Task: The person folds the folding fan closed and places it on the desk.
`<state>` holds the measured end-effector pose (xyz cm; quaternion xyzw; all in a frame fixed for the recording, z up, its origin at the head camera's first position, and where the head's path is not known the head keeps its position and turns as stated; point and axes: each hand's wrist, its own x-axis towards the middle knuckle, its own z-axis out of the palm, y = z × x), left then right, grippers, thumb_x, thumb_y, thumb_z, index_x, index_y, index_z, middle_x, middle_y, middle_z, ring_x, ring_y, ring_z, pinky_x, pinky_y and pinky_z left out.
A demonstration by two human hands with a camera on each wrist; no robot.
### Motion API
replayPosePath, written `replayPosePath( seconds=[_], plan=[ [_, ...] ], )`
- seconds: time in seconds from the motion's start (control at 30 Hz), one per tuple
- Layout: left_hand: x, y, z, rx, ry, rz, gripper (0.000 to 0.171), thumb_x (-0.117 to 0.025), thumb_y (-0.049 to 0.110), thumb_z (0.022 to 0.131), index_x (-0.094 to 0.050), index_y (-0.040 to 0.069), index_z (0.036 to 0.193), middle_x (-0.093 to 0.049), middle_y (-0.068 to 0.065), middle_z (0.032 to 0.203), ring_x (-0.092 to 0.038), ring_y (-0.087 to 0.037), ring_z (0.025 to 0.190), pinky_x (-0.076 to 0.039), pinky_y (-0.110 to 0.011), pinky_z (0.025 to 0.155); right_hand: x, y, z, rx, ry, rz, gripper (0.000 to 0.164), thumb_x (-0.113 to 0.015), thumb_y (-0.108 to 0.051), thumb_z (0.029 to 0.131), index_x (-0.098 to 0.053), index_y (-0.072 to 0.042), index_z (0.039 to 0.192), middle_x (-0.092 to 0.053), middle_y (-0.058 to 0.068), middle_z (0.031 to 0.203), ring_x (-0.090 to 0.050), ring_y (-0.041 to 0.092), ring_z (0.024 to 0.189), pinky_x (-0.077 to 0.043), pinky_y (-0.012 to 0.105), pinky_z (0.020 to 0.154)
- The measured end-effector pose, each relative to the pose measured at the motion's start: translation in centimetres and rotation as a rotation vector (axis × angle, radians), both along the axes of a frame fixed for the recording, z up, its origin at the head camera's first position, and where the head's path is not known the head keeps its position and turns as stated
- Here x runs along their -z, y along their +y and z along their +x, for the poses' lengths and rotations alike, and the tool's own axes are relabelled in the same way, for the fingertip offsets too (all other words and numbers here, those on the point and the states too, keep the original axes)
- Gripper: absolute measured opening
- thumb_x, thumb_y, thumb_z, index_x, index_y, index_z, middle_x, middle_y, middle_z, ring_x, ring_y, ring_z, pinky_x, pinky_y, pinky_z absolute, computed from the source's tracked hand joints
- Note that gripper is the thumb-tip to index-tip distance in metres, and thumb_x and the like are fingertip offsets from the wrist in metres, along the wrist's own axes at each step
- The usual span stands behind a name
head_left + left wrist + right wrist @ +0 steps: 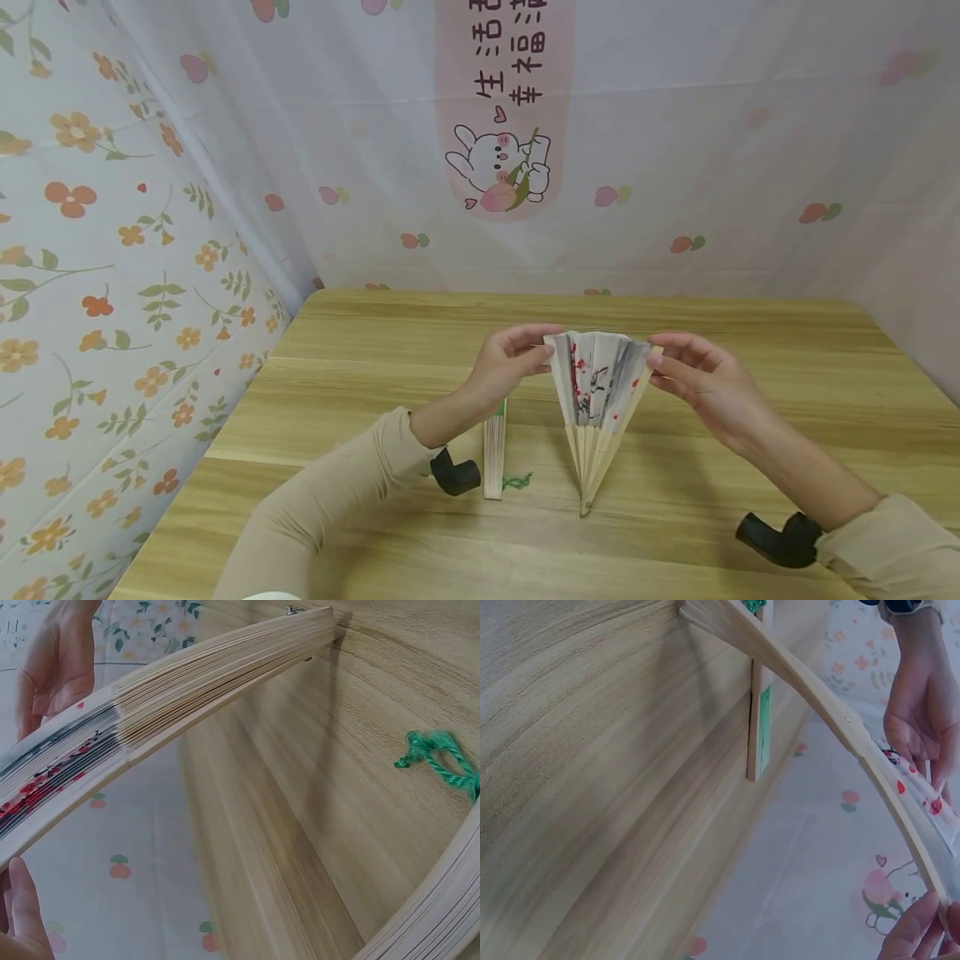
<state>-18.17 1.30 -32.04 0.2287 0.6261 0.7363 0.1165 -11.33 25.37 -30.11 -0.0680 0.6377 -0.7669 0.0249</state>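
Observation:
A partly spread folding fan (pixel 600 375) with pale wooden ribs and a white leaf painted with red blossoms is held above the table, its pivot end pointing toward me. At the upper left edge, my left hand (pixel 501 364) pinches the outer rib between thumb and fingers. The opposite outer rib is pinched by my right hand (pixel 705 382). Below my left wrist lies a second, closed folding fan (pixel 493 458) with a green part and a knotted green cord (pixel 517 481). My left forearm hides its far end in the head view.
The wooden table (pixel 315 400) runs back to a white printed curtain (pixel 675 150). A floral cloth (pixel 112 250) hangs along the left side. Black curved pieces sit at both wrists, one by the left (pixel 455 472) and one by the right (pixel 780 540).

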Motion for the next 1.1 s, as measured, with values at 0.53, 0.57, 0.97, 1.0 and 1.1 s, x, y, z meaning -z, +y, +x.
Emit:
replayPosePath(
  seconds=[0.53, 0.57, 0.97, 1.0, 1.1],
  plan=[
    [-0.3, 0.2, 0.2, 0.030, 0.014, -0.010, 0.030, -0.051, -0.002, 0.087, -0.052, -0.007, 0.117, -0.059, -0.014, 0.099, -0.058, -0.011, 0.085, -0.050, -0.032, 0.078, 0.4, -0.6, -0.1, 0.007, 0.008, -0.014, 0.023, -0.051, 0.002, 0.087, -0.061, -0.009, 0.105, -0.050, -0.001, 0.087, -0.056, 0.012, 0.079, -0.050, 0.023, 0.074],
    [-0.3, 0.2, 0.3, 0.031, 0.016, -0.008, 0.030, -0.051, -0.002, 0.087, -0.052, -0.007, 0.117, -0.059, -0.013, 0.099, -0.058, -0.011, 0.084, -0.050, -0.033, 0.078, 0.4, -0.6, -0.1, 0.005, 0.010, -0.014, 0.023, -0.051, 0.001, 0.087, -0.061, -0.009, 0.105, -0.050, -0.001, 0.087, -0.056, 0.012, 0.079, -0.050, 0.022, 0.074],
    [-0.5, 0.5, 0.3, 0.043, 0.008, -0.004, 0.031, -0.050, -0.003, 0.087, -0.052, -0.006, 0.118, -0.058, -0.017, 0.103, -0.058, -0.013, 0.086, -0.050, -0.033, 0.078, 0.2, -1.1, -0.1, 0.001, 0.001, 0.000, 0.023, -0.052, 0.001, 0.087, -0.059, -0.008, 0.107, -0.051, 0.000, 0.089, -0.055, 0.012, 0.080, -0.050, 0.022, 0.075],
    [-0.5, 0.5, 0.3, 0.044, 0.009, -0.004, 0.031, -0.050, -0.003, 0.087, -0.052, -0.006, 0.118, -0.058, -0.017, 0.103, -0.058, -0.013, 0.086, -0.050, -0.033, 0.078, 0.2, -1.2, -0.1, 0.001, 0.002, 0.001, 0.023, -0.051, 0.001, 0.088, -0.059, -0.008, 0.107, -0.050, -0.001, 0.088, -0.055, 0.012, 0.080, -0.050, 0.022, 0.075],
    [-0.6, 0.4, 0.3, 0.044, 0.007, -0.006, 0.031, -0.050, -0.002, 0.087, -0.052, -0.006, 0.118, -0.058, -0.017, 0.103, -0.058, -0.013, 0.087, -0.050, -0.033, 0.078, 0.2, -1.2, -0.2, -0.002, 0.005, 0.004, 0.024, -0.050, 0.002, 0.088, -0.059, -0.008, 0.107, -0.050, -0.001, 0.088, -0.055, 0.012, 0.080, -0.050, 0.022, 0.074]
  ],
)
